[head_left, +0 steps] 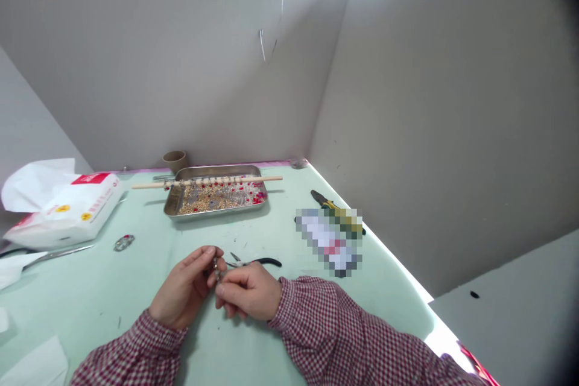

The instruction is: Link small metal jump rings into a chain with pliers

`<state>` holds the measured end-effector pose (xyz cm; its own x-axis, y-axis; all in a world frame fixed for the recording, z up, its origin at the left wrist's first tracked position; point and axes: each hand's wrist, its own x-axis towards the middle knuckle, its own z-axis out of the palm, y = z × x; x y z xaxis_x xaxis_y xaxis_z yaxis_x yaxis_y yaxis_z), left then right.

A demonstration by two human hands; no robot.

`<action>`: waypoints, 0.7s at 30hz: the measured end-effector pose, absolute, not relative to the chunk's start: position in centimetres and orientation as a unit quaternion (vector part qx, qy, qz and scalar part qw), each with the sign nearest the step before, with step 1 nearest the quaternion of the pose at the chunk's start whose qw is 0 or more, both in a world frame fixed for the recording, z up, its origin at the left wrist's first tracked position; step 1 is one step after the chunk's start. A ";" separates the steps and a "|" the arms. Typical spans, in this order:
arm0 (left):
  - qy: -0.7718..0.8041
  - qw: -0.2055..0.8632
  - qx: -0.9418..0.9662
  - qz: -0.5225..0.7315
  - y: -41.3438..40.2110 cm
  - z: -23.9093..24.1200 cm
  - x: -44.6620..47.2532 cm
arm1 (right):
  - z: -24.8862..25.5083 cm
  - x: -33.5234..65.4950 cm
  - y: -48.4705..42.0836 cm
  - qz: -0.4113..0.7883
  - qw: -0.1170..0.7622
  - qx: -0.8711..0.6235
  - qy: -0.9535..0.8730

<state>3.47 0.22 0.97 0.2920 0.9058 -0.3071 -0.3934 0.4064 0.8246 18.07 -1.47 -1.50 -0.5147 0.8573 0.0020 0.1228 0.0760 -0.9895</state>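
Note:
My left hand (183, 289) and my right hand (249, 291) meet over the pale green table (113, 295), both in red checked sleeves. Their fingertips pinch a tiny metal piece (217, 266) between them; I cannot make out what it is. Small black-handled pliers (253, 263) lie on the table just beyond my right hand. Further back stands a metal tray (216, 198) of small gold and red beads, with a wooden stick (205, 181) threaded with beads resting across it.
A white plastic bag (63, 205) lies at the left, with tweezers (56, 253) and a small clear item (123, 243) near it. A brown cup (174, 161) stands behind the tray. Yellow-handled pliers (337, 210) and a blurred-out packet (330, 241) lie at right. Grey walls close the corner.

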 end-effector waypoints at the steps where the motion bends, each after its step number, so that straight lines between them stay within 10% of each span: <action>1: 0.399 0.737 0.322 0.440 0.2 1.0 3.5 | -1.5 18.1 -1.5 0.566 0.323 -0.370 -0.661; 21: 0.399 0.737 0.342 0.425 0.3 0.6 3.6 | -1.5 18.1 -1.3 0.543 0.325 -0.350 -0.691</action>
<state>3.55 0.34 0.56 0.3204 0.8997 -0.2964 -0.3536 0.4039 0.8437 18.08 -1.33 -1.49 -0.5439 0.8363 0.0691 0.1307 0.1658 -0.9774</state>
